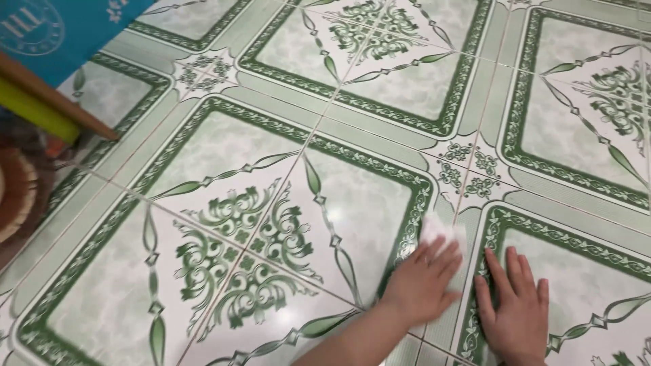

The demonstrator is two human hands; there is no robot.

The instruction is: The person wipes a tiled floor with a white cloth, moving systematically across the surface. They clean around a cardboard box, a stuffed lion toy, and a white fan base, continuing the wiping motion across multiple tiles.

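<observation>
cloth (pixel 444 230), small, white and thin, lies on the glossy green-and-white patterned floor tiles (pixel 285 169), pinned flat under the fingers of your left hand (pixel 424 281). your right hand (pixel 515 308) rests just beside it, palm down, fingers spread on the tile. well apart at the far left sit a yellow roll (pixel 34 108), a brown wooden stick (pixel 61 98), a teal board (pixel 61 27).
</observation>
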